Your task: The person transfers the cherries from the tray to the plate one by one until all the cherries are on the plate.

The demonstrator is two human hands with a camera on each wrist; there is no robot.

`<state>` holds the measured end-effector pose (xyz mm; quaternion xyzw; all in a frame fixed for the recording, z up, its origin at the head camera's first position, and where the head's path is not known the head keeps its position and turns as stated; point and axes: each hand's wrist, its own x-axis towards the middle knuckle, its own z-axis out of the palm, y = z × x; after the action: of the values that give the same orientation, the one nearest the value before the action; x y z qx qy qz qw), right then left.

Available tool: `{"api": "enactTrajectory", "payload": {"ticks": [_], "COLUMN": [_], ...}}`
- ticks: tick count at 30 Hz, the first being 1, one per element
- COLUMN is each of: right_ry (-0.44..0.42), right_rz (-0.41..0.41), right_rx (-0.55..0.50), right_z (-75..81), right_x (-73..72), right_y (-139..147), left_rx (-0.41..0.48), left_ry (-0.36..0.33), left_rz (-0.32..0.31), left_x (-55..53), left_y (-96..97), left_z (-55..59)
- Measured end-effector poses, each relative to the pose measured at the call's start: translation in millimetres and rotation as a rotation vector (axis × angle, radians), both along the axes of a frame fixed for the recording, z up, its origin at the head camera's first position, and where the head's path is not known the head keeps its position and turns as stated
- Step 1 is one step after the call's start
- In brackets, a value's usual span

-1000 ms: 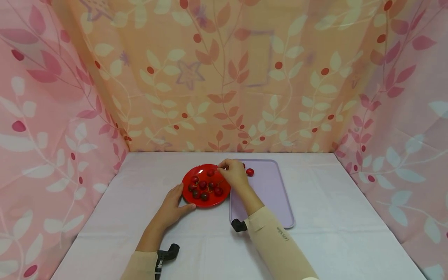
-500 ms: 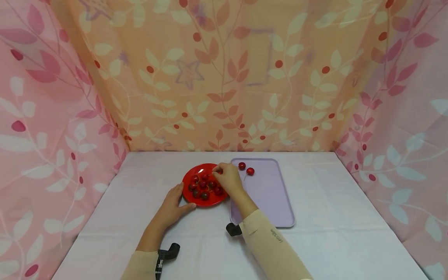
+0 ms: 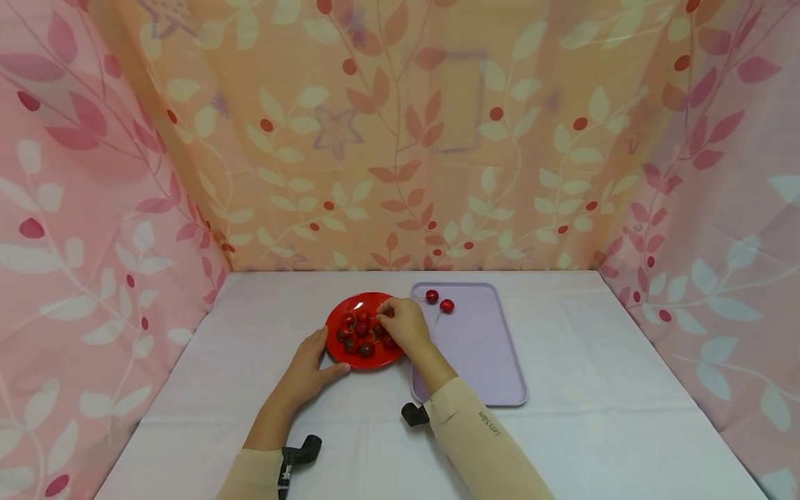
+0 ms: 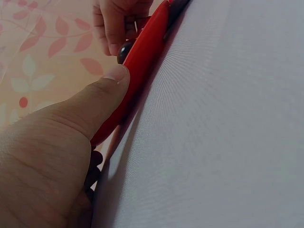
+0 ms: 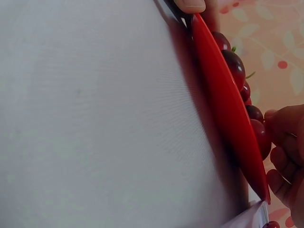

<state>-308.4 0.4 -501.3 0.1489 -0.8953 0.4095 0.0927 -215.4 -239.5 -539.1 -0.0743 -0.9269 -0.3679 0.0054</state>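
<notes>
A round red plate [image 3: 334, 316] holds several red and dark cherries [image 3: 363, 329] with thin stems. My left hand [image 3: 310, 371] rests at the plate's near left side, its straight thumb and fingers touching the rim. In the left wrist view that thumb [image 4: 95, 99] lies along the plate's edge. My right hand [image 3: 406, 326] is over the plate's right part, thumb and index fingertips together at the stem of a cherry [image 3: 364, 317]; the hand covers part of the heap. In the right wrist view its curled fingers [image 5: 285, 156] are close beside the cherries.
A lilac tray [image 3: 478, 347] lies directly right of the plate, under my right forearm. At its far left sit two cherries, one [image 3: 432, 296] near the corner and another [image 3: 446, 306] beside it. Patterned cloth walls [image 3: 400, 139] surround the white table [image 3: 594, 375].
My right hand has moved left and slightly toward me, and the cherry by its fingertips has come down among the others. The tray's two cherries are uncovered. My left hand has stayed.
</notes>
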Motion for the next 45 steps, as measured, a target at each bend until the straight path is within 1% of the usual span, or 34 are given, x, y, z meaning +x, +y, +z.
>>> {"api": "enactTrajectory", "payload": {"ticks": [7,15,23,27,33,37,42,45], "right_ry": [-0.012,-0.019,0.001,0.014,0.03,0.056,0.115,0.123], "right_rz": [0.007,0.013,-0.002,-0.012,0.014,0.015,0.016,0.014], "right_rx": [0.023,0.041,0.054,0.072,0.069,0.064,0.074,0.085], "right_z": [0.8,3.2,10.8,15.9,21.3,25.0,29.7,31.9], "right_x": [1.6,2.1,4.3,8.6,20.0,27.6,34.5,37.2], "right_y": [1.9,7.7,16.3,19.5,25.3,31.8,41.6,46.8], "left_rx": [-0.004,0.007,0.003,-0.002,-0.001,0.003,-0.009,-0.012], "left_ry": [0.015,0.014,0.011,0.009,0.012,0.014,0.0,-0.004], "left_rz": [-0.014,-0.009,-0.011,-0.007,-0.008,-0.011,-0.005,-0.002], "left_x": [0.4,0.1,-0.7,-0.3,0.5,1.0,0.0,-1.2], "left_y": [-0.6,0.0,0.1,0.3,0.1,0.0,-0.6,-1.5], "left_z": [-0.7,0.4,-2.1,-1.3,-0.5,0.6,-1.3,-2.8]}}
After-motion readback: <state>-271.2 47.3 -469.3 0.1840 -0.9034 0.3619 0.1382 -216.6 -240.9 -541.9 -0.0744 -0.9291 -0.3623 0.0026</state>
